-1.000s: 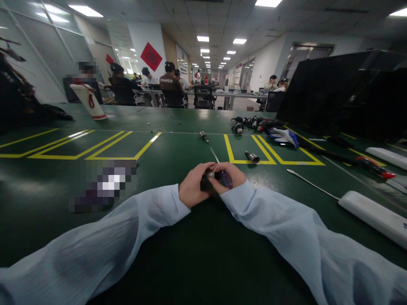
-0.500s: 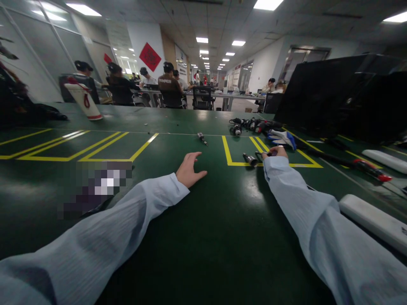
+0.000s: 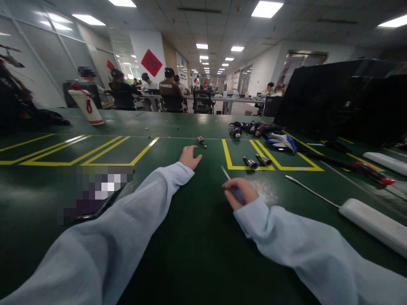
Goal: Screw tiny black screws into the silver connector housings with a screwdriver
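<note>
Head view: two metal fittings (image 3: 250, 163) lie by yellow tape (image 3: 226, 154) on the bench (image 3: 197, 237); my right hand (image 3: 248, 189) grips a screwdriver (image 3: 239, 196) firmly, my left hand's (image 3: 190, 158) grip, parted and empty, nears a smaller fitting (image 3: 202, 142).

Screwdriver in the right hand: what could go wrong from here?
The screwdriver's bare shaft sticks out past the right hand, so it might jab the left hand if the two come together.

The small metal part lies loose just beyond the left hand's fingers, so a clumsy touch could roll it away.
</note>
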`<state>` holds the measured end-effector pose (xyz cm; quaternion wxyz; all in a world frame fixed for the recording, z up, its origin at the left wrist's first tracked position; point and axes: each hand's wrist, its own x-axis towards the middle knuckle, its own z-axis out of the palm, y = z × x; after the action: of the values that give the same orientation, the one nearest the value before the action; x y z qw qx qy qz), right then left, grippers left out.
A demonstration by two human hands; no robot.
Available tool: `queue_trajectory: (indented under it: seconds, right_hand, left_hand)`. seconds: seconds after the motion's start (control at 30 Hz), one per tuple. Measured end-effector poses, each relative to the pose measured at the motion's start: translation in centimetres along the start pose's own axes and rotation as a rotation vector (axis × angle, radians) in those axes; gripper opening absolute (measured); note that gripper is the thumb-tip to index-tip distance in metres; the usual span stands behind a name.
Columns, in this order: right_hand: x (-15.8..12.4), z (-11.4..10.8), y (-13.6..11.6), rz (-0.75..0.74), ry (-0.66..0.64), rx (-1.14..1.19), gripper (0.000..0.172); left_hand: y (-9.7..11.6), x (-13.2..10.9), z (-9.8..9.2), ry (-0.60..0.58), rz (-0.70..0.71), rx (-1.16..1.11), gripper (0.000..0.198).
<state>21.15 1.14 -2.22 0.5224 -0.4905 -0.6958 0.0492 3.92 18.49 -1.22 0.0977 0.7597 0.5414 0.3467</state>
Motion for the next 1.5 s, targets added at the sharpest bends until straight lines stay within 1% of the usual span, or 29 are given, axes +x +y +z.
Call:
queue_trajectory:
  seconds: [0.07,0.1,0.13,0.2,0.3,0.37,0.47,0.6,0.73,0.83,0.93,1.03,1.13,1.2,1.23,1.27,1.3,1.4,1.43,1.5]
  right_hand:
    - [-1.5,1.2,-2.4,-0.205,-0.264,0.047,0.016]
    - [-2.0,1.4,-3.2,-0.292,-0.312,0.062,0.016]
    - [-2.2,1.5,-3.7,-0.349,-0.335,0.074,0.016]
    - [-2.1,1.3,-3.9,-0.341,-0.333,0.097,0.015]
    - [-1.5,0.9,-3.4,-0.245,-0.282,0.114,0.016]
    - [-1.2,0.7,-3.1,-0.21,-0.254,0.119,0.017]
    - [-1.0,0.6,-3.2,-0.183,-0.234,0.118,0.017]
    - [-0.9,0.7,-3.4,-0.168,-0.214,0.115,0.016]
    - [-0.7,0.7,-3.1,-0.163,-0.192,0.132,0.017]
    - [-0.7,0.8,-2.8,-0.12,-0.179,0.152,0.018]
    - [-0.6,0.7,-2.8,-0.066,-0.178,0.149,0.019]
    - [-0.7,0.5,-2.7,-0.05,-0.133,0.146,0.018]
    - [-0.8,0.2,-2.6,-0.003,-0.064,0.177,0.015]
    - [-1.0,-0.1,-2.6,0.045,-0.04,0.205,0.013]
    - [-1.1,-0.2,-2.6,0.065,-0.033,0.217,0.012]
    - [-1.3,-0.3,-2.7,0.082,-0.026,0.224,0.011]
    - [-1.5,-0.3,-2.8,0.092,-0.017,0.23,0.01]
    - [-2.1,-0.6,-3.3,0.089,0.012,0.243,0.009]
    - [-2.3,-0.7,-3.5,0.077,0.016,0.25,0.009]
    - [-2.8,-0.9,-3.9,0.028,0.011,0.258,0.01]
  left_hand:
    - [-0.1,2.2,0.8,0.025,-0.039,0.05,0.041]
    - [-0.1,3.3,1.2,0.035,-0.06,0.077,0.042]
    - [-0.1,4.2,1.6,0.041,-0.076,0.103,0.042]
    - [-0.1,5.9,2.3,0.043,-0.102,0.152,0.047]
    - [-0.1,7.9,3.4,0.021,-0.123,0.223,0.054]
    - [-0.2,9.0,4.0,-0.005,-0.129,0.264,0.057]
    - [-0.4,10.2,4.7,-0.043,-0.134,0.303,0.056]
    - [-0.6,11.1,4.9,-0.063,-0.131,0.303,0.047]
    - [-1.0,10.9,4.2,-0.035,-0.152,0.235,0.039]
    - [-1.2,9.4,3.4,0.017,-0.163,0.137,0.037]
    - [-1.1,6.8,2.5,0.07,-0.141,-0.008,0.043]
    - [-0.3,3.2,1.3,0.125,-0.088,-0.178,0.047]
    - [0.9,-1.3,-0.4,0.151,-0.046,-0.339,0.049]
    - [1.7,-4.4,-1.7,0.131,-0.023,-0.446,0.052]
    - [2.0,-5.9,-2.5,0.113,0.008,-0.611,0.054]
    - [2.4,-7.4,-3.2,0.081,0.035,-0.728,0.058]
    - [2.7,-8.7,-3.9,0.051,0.052,-0.783,0.061]
    - [3.3,-11.9,-5.8,-0.078,0.096,-0.779,0.061]
    - [3.5,-12.7,-6.3,-0.107,0.144,-0.738,0.06]
    - [3.9,-13.9,-7.2,-0.099,0.296,-0.588,0.052]
